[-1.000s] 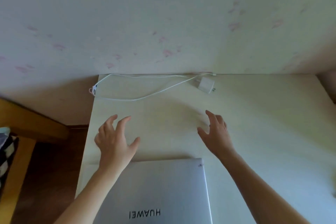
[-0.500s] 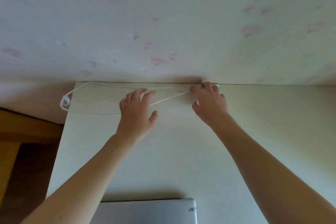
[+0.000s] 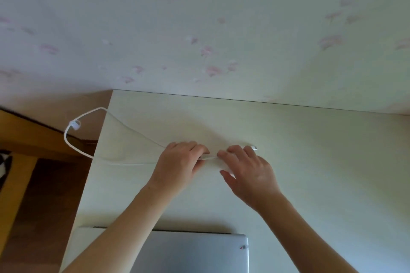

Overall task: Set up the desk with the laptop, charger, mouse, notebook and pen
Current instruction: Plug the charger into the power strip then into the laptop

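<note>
A white charger cable [image 3: 124, 138] lies on the pale desk [image 3: 310, 162], and its loop hangs over the desk's left edge. My left hand [image 3: 179, 165] pinches the cable near mid-desk. My right hand [image 3: 246, 169] grips the cable's other end and covers the charger brick; the metal plug tip [image 3: 254, 147] pokes out beyond its fingers. A short stretch of cable runs between the two hands. The closed silver laptop [image 3: 195, 252] lies at the desk's near edge, partly under my left forearm.
A wall with pink-patterned wallpaper [image 3: 199, 29] stands right behind the desk. Left of the desk there is brown floor [image 3: 40, 195] and a wooden furniture edge [image 3: 20, 168]. The desk's right half is bare.
Both hands have pulled back from the wall to mid-desk, bringing the cable and the charger with them. The loop now hangs farther off the left edge.
</note>
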